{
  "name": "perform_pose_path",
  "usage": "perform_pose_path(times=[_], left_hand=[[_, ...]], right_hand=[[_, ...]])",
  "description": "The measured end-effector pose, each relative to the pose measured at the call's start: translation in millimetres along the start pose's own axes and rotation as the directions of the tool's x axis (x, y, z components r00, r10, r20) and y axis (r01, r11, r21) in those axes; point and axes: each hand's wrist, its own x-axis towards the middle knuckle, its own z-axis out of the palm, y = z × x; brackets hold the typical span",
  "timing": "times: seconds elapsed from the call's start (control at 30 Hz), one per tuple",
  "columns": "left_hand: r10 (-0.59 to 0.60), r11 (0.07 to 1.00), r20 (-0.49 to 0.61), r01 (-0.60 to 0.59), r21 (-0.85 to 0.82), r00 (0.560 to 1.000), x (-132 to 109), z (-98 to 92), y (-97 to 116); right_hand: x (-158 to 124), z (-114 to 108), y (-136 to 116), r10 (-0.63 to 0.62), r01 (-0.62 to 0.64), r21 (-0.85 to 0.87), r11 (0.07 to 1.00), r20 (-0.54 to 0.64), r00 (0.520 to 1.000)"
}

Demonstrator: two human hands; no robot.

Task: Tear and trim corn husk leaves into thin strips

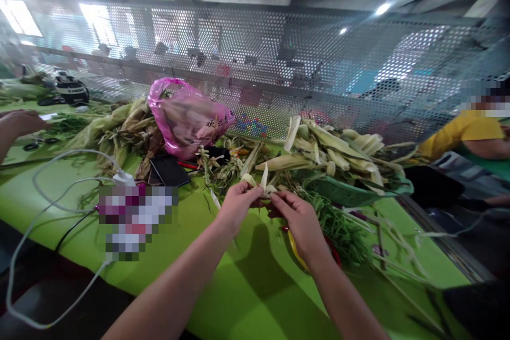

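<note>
Head view: in the middle of the frame, a pale corn husk strip point(264, 176) is held just above the table point(215, 281), between two bare hands. Its long axis runs close to upright in the picture, narrow tip pointing to the top of the frame and leaning slightly right; the lower end disappears among the fingers. The left hand point(238, 203) pinches it between thumb and fingers, and the right hand point(297, 217) pinches just beside, fingertips closed on the same piece. The strip looks thin, dry and papery, tapering to a point, with a paler curl by the left fingers.

Right of centre, a pile of husks point(334, 151), long, ribbed and cream to straw-brown, heaps over a shallow green plastic basket point(404, 187) with a smooth curved rim. Below it lies feathery green grass point(342, 231). Upper left of centre sits a shiny, crinkled pink bag point(191, 117), with a flat dark phone point(170, 171) near its base. The tabletop is smooth and lime green. Across the upper frame stands a grey mesh panel point(191, 32) punched with round holes. At the far left edge, another person's hand point(19, 125) shows.
</note>
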Motion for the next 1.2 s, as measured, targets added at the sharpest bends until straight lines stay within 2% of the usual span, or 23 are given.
perform_pose_path(times=[0.07,0.13,0.2,0.27,0.33,0.4,0.5,0.6,0.67,0.73,0.9,1.03,1.2], left_hand=[[-0.007,0.999,0.032,0.005,0.042,0.999,-1.2,0.7,1.7],[-0.027,0.996,0.056,0.022,0.084,0.998,-1.7,1.7,3.0],[-0.049,0.991,0.050,0.043,0.128,0.998,-0.9,2.3,2.8],[-0.056,0.982,0.030,0.050,0.180,0.998,1.4,1.5,0.9],[-0.042,0.968,0.028,0.033,0.250,0.999,4.3,-0.8,-2.8],[-0.017,0.931,0.042,0.000,0.364,0.999,6.5,-4.2,-7.3],[0.044,0.814,0.117,-0.103,0.572,0.992,6.5,-8.6,-12.5],[0.054,0.649,0.273,-0.242,0.721,0.960,2.5,-8.4,-11.6],[0.025,0.532,0.332,-0.294,0.794,0.943,-1.4,-5.7,-7.2],[0.012,0.468,0.360,-0.323,0.823,0.933,-5.2,-2.5,-1.3],[-0.021,0.515,0.417,-0.348,0.784,0.909,-8.8,1.0,7.4],[0.035,0.547,0.455,-0.398,0.736,0.890,-4.9,-0.6,3.0],[-0.011,0.626,0.481,-0.369,0.687,0.877,-3.7,-1.5,-1.1]], right_hand=[[0.8,1.9,-0.1,0.078,-0.078,0.093,0.993,-0.003,0.997],[1.5,3.6,-0.2,0.107,-0.096,0.198,0.976,-0.049,0.993],[2.0,4.0,-0.6,0.102,-0.061,0.309,0.949,-0.121,0.987],[1.7,2.8,-1.6,0.069,-0.005,0.338,0.941,-0.177,0.982],[0.6,0.2,-3.5,-0.012,0.061,0.244,0.968,-0.199,0.980],[-1.3,-2.5,-5.8,-0.147,0.158,0.052,0.986,-0.161,0.976],[-3.1,-4.4,-7.9,-0.382,0.372,-0.214,0.903,-0.004,0.924],[-1.9,-4.8,-5.2,-0.474,0.475,-0.330,0.816,0.088,0.876],[-0.1,-5.6,-2.0,-0.457,0.451,-0.362,0.816,0.074,0.886],[1.1,-6.8,-0.1,-0.409,0.395,-0.360,0.845,0.040,0.912],[2.3,-6.8,-3.7,-0.267,0.248,-0.227,0.942,-0.058,0.962],[4.4,-6.7,-5.5,-0.121,0.120,-0.022,0.993,-0.095,0.988],[3.1,-7.5,-4.7,0.096,-0.096,0.164,0.982,0.011,0.995]])
